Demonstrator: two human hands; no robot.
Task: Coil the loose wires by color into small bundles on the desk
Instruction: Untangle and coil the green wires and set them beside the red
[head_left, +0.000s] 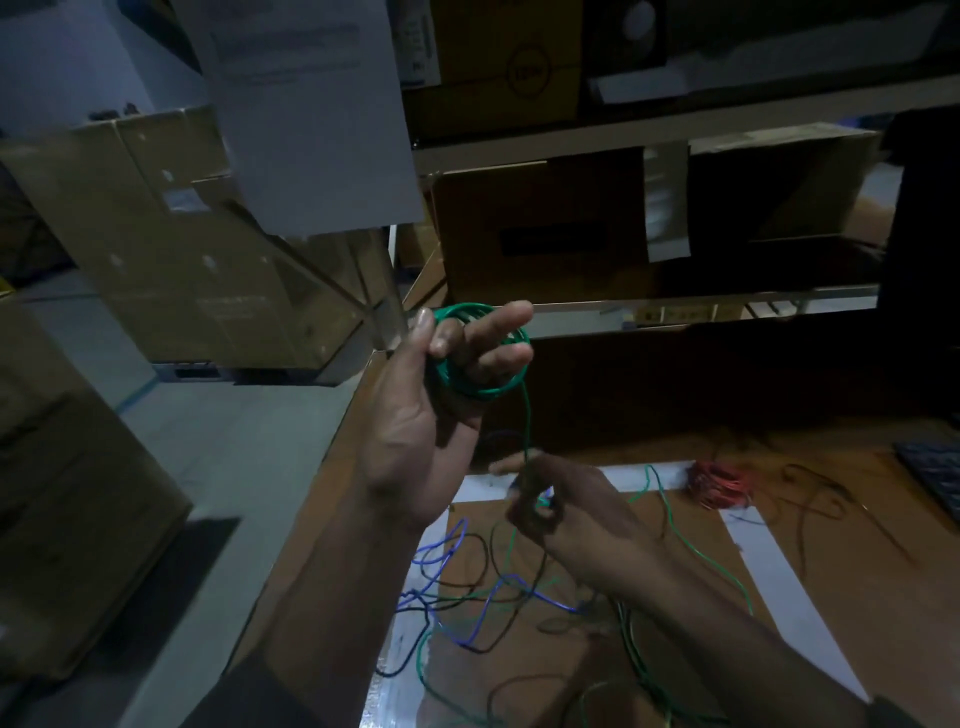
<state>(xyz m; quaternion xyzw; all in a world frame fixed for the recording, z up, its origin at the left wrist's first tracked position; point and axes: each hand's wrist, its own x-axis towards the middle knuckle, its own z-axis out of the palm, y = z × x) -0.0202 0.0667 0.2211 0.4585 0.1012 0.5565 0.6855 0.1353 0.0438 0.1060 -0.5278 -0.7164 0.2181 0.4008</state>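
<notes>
My left hand (426, 415) is raised above the desk's left edge with a green wire coil (483, 387) wound round its fingers. A single green strand (527, 421) drops from the coil to my right hand (566, 514), which pinches it just below. More loose green wire (691, 551) trails over the desk to the right. Blue wire (441, 551) and black wire (483, 566) lie tangled near the front. A red wire bundle (719, 486) sits coiled further back on the right.
The wooden desk (831, 545) carries white sheets (795, 587) and a dark keyboard (935, 478) at its right edge. Shelves with cardboard boxes (540, 234) rise behind it. Large cartons (171, 239) stand on the floor to the left.
</notes>
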